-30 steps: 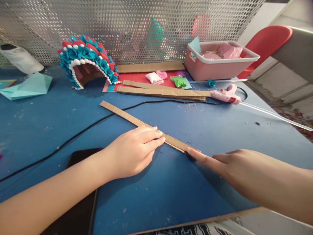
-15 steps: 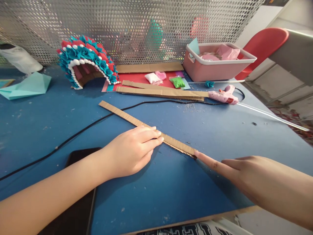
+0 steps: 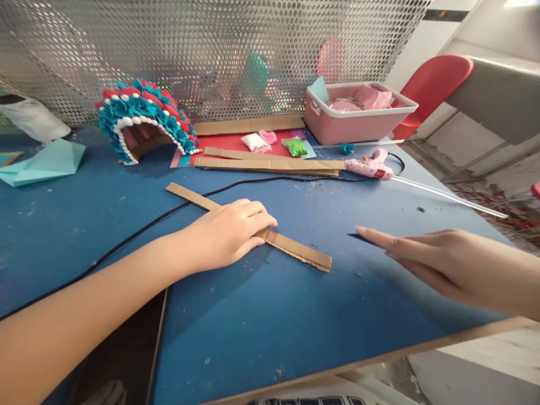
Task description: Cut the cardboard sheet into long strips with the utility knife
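Cardboard strip (image 3: 298,250) lies slantwise on the blue table (image 3: 236,337), passing beneath my left hand (image 3: 232,233), which bends over its middle, gripping it with thumb at the near edge and fingers at the far one. One end shows beyond my knuckles; the other points toward my right hand (image 3: 451,264), apart from it. That hand is closed around a thin, dark, pointed piece (image 3: 361,238) jutting past my forefinger; the rest is hidden.

Scuffed blue desk (image 3: 236,337); perf. metal panel (image 3: 202,50) behind; R side: red chair (image 3: 439,84), grey table (image 3: 502,104), bright lt. (image 3: 521,3) up top.
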`<action>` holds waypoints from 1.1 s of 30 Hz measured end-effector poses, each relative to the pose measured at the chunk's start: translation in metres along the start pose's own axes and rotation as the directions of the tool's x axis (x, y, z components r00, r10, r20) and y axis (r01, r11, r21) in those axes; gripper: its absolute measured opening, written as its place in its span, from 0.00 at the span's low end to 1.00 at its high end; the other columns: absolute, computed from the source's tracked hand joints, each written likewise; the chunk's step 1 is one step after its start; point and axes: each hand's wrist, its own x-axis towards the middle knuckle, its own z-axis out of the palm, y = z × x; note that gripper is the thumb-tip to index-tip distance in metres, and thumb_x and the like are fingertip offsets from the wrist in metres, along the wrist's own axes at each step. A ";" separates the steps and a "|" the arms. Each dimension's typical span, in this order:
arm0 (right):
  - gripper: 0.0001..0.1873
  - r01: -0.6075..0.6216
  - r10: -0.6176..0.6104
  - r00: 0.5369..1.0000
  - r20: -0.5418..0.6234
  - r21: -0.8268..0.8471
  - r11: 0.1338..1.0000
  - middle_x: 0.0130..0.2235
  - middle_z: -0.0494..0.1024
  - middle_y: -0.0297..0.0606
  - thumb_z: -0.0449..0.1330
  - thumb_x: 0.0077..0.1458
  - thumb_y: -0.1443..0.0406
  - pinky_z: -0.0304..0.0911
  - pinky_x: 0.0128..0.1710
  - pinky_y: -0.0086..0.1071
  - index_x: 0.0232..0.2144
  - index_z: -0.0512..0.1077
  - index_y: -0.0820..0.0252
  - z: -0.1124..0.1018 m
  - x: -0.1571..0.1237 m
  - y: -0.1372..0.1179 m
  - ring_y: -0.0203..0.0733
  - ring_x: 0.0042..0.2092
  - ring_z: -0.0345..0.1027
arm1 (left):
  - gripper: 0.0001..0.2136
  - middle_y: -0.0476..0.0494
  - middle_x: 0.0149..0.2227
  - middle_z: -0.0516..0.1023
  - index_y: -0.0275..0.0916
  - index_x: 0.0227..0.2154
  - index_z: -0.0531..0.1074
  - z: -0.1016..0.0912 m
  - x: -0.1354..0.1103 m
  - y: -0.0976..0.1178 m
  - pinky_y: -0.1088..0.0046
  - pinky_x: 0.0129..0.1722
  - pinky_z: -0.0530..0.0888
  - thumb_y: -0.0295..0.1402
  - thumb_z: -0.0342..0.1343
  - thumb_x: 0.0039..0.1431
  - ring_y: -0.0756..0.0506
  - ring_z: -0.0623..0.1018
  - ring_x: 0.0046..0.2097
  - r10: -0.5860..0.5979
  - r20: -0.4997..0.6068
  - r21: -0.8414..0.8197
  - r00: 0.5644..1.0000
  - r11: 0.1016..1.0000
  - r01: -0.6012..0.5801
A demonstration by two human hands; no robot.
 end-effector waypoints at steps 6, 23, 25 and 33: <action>0.29 -0.046 0.030 0.991 -0.134 -0.113 0.993 0.34 0.77 0.40 0.43 0.63 0.70 0.56 0.26 0.29 0.65 0.52 0.56 0.007 0.029 0.009 0.37 0.28 0.68 | 0.05 0.47 0.34 0.72 0.38 0.31 0.74 -0.018 0.019 0.001 0.73 0.35 0.69 0.25 0.53 0.56 0.48 0.73 0.35 -0.068 0.112 -0.143 0.991 0.986 0.084; 0.14 0.102 0.259 0.960 -0.107 0.994 0.032 0.26 0.68 0.34 0.55 0.57 0.56 0.59 0.21 0.28 0.31 0.69 0.63 -0.045 0.133 -0.063 0.31 0.23 0.60 | 0.06 0.54 0.22 0.69 0.38 0.30 0.66 -0.024 0.025 0.017 0.76 0.25 0.73 0.30 0.58 0.49 0.52 0.74 0.26 -0.463 0.383 -0.907 0.799 -0.026 0.420; 0.12 0.086 0.249 0.967 -0.059 0.991 -0.102 0.25 0.68 0.32 0.60 0.52 0.59 0.56 0.18 0.27 0.25 0.66 0.62 -0.039 0.149 -0.074 0.30 0.21 0.58 | 0.09 0.54 0.23 0.70 0.38 0.30 0.67 -0.014 0.019 0.012 0.75 0.25 0.73 0.32 0.60 0.46 0.52 0.72 0.25 -0.466 0.390 -0.906 0.794 -0.041 0.421; 0.15 0.074 0.156 0.987 -0.025 0.946 -0.315 0.23 0.66 0.30 0.65 0.43 0.57 0.54 0.16 0.24 0.23 0.65 0.61 -0.012 0.170 -0.091 0.30 0.22 0.59 | 0.14 0.49 0.28 0.74 0.37 0.35 0.69 0.000 0.007 -0.002 0.77 0.25 0.72 0.37 0.63 0.46 0.51 0.74 0.29 -0.469 0.377 -0.907 0.799 -0.011 0.421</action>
